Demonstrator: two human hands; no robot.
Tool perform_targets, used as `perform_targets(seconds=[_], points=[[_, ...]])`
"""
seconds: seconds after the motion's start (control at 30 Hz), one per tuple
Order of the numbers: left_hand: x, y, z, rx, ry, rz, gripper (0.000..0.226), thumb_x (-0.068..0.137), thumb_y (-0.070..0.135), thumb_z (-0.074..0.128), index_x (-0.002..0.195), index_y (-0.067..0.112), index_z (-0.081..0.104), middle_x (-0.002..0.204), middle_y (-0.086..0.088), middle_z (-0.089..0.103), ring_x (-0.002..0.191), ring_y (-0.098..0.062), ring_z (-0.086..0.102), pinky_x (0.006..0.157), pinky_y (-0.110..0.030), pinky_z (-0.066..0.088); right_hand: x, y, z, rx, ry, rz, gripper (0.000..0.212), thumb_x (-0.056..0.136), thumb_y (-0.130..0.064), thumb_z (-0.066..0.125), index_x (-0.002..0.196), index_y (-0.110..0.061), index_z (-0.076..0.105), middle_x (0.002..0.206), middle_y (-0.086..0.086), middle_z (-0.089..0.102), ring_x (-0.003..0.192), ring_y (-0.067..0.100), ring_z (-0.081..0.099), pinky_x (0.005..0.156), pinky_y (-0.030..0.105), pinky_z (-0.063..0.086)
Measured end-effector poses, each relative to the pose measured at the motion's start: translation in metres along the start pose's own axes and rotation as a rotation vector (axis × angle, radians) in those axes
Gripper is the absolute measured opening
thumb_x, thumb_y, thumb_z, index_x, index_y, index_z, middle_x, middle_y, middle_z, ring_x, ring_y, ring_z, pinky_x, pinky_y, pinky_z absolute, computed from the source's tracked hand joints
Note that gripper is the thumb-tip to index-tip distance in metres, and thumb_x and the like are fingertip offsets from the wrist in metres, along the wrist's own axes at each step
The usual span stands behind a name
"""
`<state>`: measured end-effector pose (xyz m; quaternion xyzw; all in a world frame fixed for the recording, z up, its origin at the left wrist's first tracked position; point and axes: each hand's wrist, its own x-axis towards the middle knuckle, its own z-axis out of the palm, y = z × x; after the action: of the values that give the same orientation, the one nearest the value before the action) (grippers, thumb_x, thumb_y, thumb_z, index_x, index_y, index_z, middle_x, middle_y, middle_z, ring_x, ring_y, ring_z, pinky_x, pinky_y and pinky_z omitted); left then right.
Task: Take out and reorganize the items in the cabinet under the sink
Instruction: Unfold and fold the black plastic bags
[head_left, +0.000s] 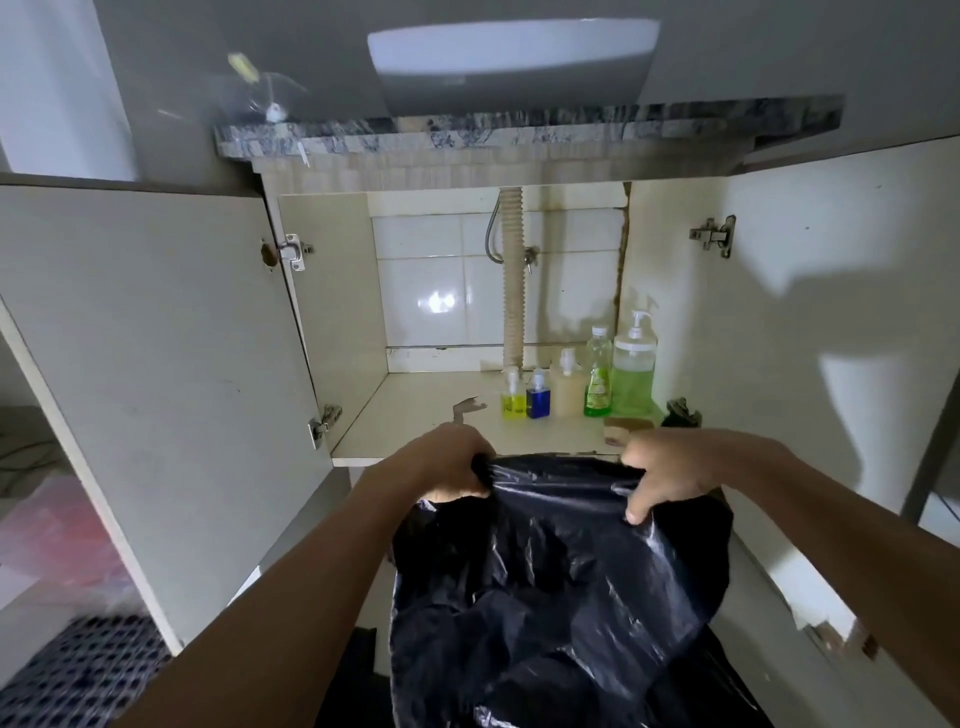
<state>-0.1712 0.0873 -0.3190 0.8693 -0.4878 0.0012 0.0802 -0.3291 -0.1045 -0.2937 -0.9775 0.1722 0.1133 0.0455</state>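
Note:
A black plastic bag hangs in front of the open cabinet, held by its top edge. My left hand grips the bag's left corner and my right hand pinches its right side. On the cabinet floor at the right stand several bottles in a row: a small yellow pump bottle, a blue one, a beige one, a green-labelled clear bottle and a large green pump bottle. A brown sponge lies in front of them.
Both cabinet doors stand open, the left door and the right door. A ribbed drain pipe runs down the tiled back wall. Above are a stone counter edge and a white basin. A patterned mat lies at lower left.

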Motion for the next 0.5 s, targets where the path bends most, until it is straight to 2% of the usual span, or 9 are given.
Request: perform_targets(seconds=[0.07, 0.2, 0.27, 0.33, 0.4, 0.5], points=[[0.002, 0.002, 0.003, 0.026, -0.072, -0.051, 0.016, 0.082, 0.013, 0.067, 0.097, 0.009, 0.069, 0.089, -0.004, 0.064, 0.082, -0.017, 0.053, 0.072, -0.026, 0.042, -0.001, 0.002, 0.005, -0.037, -0.05, 0.034, 0.038, 0.069, -0.043, 0.073, 0.069, -0.02, 0.043, 0.075, -0.003, 0.045, 0.064, 0.012, 0.043, 0.058, 0.027, 0.034], [0.006, 0.001, 0.01, 0.054, -0.281, -0.177, 0.045, 0.081, 0.015, 0.07, 0.125, 0.014, 0.059, 0.12, -0.009, 0.062, 0.106, -0.026, 0.058, 0.084, -0.028, 0.045, -0.004, 0.007, 0.002, 0.011, 0.033, 0.063, 0.033, 0.071, -0.034, 0.074, 0.07, -0.022, 0.043, 0.079, -0.002, 0.049, 0.067, 0.012, 0.048, 0.058, 0.026, 0.038], [0.014, -0.005, 0.014, 0.07, -0.384, -0.181, 0.062, 0.078, 0.021, 0.073, 0.136, 0.019, 0.051, 0.124, -0.007, 0.061, 0.11, -0.026, 0.057, 0.094, -0.032, 0.047, -0.007, 0.009, -0.002, -0.003, -0.025, 0.101, 0.032, 0.071, -0.034, 0.074, 0.088, -0.019, 0.052, 0.086, -0.002, 0.053, 0.073, 0.013, 0.052, 0.06, 0.026, 0.04], [0.023, -0.003, 0.016, 0.108, -0.48, -0.174, 0.076, 0.075, 0.028, 0.076, 0.142, 0.021, 0.042, 0.127, -0.005, 0.059, 0.112, -0.026, 0.056, 0.099, -0.037, 0.047, -0.006, 0.014, -0.01, 0.0, -0.074, 0.157, 0.044, 0.071, -0.032, 0.073, 0.108, -0.021, 0.054, 0.087, -0.004, 0.056, 0.077, 0.013, 0.055, 0.062, 0.026, 0.043], [0.033, 0.003, 0.012, 0.15, -0.517, -0.181, 0.069, 0.075, 0.029, 0.075, 0.137, 0.016, 0.048, 0.123, -0.006, 0.06, 0.106, -0.024, 0.057, 0.096, -0.034, 0.047, 0.002, 0.019, -0.021, 0.023, -0.05, 0.184, 0.041, 0.073, -0.025, 0.071, 0.11, -0.024, 0.054, 0.083, -0.004, 0.056, 0.072, 0.012, 0.055, 0.059, 0.025, 0.041], [0.057, 0.01, -0.001, 0.231, -0.435, -0.217, 0.044, 0.08, 0.021, 0.071, 0.12, 0.007, 0.062, 0.112, -0.009, 0.064, 0.097, -0.025, 0.06, 0.088, -0.031, 0.048, 0.032, 0.03, -0.03, 0.047, 0.011, 0.194, 0.033, 0.076, -0.019, 0.068, 0.105, -0.015, 0.051, 0.084, 0.0, 0.054, 0.071, 0.015, 0.054, 0.056, 0.024, 0.04]])
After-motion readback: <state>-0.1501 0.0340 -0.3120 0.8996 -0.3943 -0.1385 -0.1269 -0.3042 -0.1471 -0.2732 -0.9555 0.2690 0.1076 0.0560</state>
